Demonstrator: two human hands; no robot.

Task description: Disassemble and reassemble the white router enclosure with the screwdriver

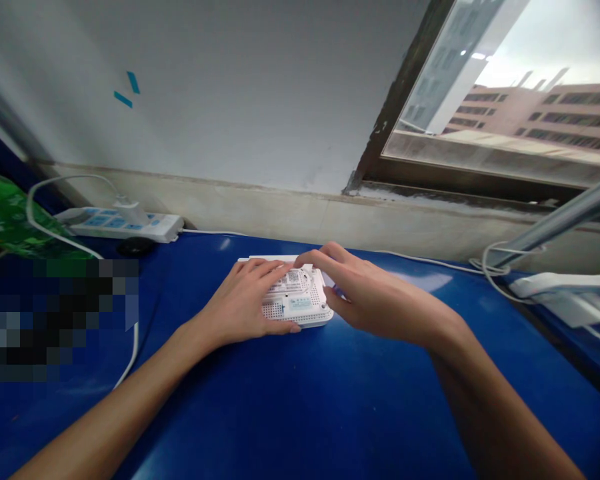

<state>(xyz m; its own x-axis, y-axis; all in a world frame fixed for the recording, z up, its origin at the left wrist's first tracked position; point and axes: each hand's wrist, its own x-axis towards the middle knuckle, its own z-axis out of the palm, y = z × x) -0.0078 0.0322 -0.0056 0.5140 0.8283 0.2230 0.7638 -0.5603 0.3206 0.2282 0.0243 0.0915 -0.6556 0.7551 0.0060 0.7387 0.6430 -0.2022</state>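
Both hands on white router, apparently mid-table.

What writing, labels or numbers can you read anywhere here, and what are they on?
None can be read.
White device under both hands: pale blue sticker and printed patch, too small and blurred to read.
Green bag: white print, too blurred to read.
Power strip: no readable marking.
Wall: two blue tape strips, no text.
Left of table: pixelated patch, unreadable.

White power strip and green bag lie far left on the blue table
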